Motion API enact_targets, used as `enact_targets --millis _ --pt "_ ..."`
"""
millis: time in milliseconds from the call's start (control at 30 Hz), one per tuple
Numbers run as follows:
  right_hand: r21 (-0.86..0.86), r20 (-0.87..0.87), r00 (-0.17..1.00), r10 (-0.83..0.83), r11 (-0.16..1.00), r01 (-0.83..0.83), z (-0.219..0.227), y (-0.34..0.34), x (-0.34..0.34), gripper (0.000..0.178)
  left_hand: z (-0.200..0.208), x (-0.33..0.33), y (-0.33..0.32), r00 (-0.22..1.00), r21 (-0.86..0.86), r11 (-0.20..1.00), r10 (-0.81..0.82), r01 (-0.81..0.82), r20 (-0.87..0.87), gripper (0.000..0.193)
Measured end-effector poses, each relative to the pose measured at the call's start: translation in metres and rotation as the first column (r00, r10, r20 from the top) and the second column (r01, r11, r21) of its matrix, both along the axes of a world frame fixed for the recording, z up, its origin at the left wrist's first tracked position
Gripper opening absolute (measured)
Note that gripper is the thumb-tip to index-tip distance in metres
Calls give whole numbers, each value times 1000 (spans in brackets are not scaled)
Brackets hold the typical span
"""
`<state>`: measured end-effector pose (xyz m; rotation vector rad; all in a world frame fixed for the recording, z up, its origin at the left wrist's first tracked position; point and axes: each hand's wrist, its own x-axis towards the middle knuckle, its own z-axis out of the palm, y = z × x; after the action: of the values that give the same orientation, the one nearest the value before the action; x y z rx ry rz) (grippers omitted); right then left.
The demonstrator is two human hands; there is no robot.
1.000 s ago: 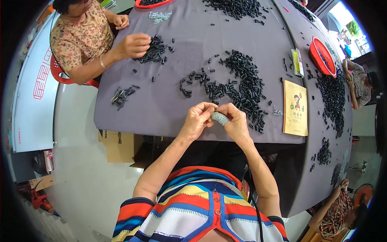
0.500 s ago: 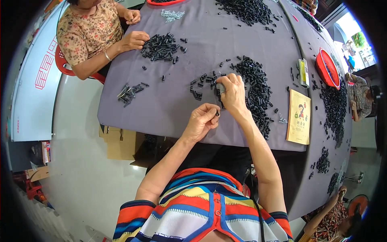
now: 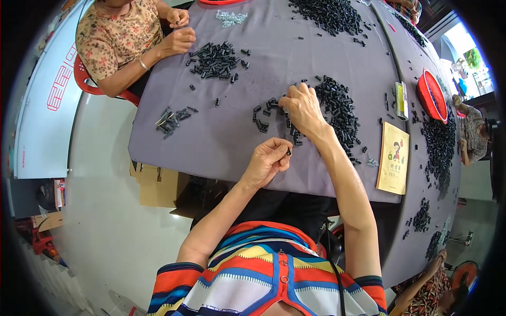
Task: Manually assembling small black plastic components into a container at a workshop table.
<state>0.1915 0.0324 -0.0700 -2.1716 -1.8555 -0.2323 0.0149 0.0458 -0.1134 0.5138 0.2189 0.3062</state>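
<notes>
My left hand [image 3: 270, 162] is closed, thumb against forefinger, on a small black plastic tube [image 3: 289, 151] near the table's front edge. Up and to the right, my right hand [image 3: 304, 109] reaches down at the left side of a large pile of black tubes [image 3: 337, 108]. Its fingers are bent and drawn together, and their tips are partly hidden, so anything between them cannot be made out. Several loose black tubes [image 3: 262, 126] lie just left of that hand, and others show below it.
A grey cloth [image 3: 195, 131] covers the table. At left lies a small heap of dark tubes and clear pieces [image 3: 171, 122]. Beyond it, a person [image 3: 121, 45] handles parts near another black pile [image 3: 215, 60]. On the right are a yellow booklet [image 3: 393, 158], a yellow-labelled packet [image 3: 401, 100] and a red basket [image 3: 432, 95].
My right hand has turned and moved slightly, covering the greyish patch that showed beside its fingertips. My left hand still grips the tube. The whole view has shifted a little.
</notes>
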Motion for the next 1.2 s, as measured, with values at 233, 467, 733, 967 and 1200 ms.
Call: enact_targets --millis 233,467,733,967,1200 --pt "-15 -27 1000 10 1000 -10 2 0 7 12 1 1 0 1000 6 1000 1 -1 -9 11" --pt "-63 25 999 -39 997 41 -1 6 4 16 0 1 0 1000 44 999 -18 19 -16 14" --pt "10 -12 999 -32 999 32 -4 6 -5 9 2 2 -3 999 33 999 24 -23 -39 13" --pt "308 -136 991 21 951 22 6 -22 -4 19 1 1 -4 998 25 999 48 -47 -47 12" --pt "134 -810 581 -78 940 314 12 -85 -43 13 3 4 -10 983 26 989 149 -147 -102 6"
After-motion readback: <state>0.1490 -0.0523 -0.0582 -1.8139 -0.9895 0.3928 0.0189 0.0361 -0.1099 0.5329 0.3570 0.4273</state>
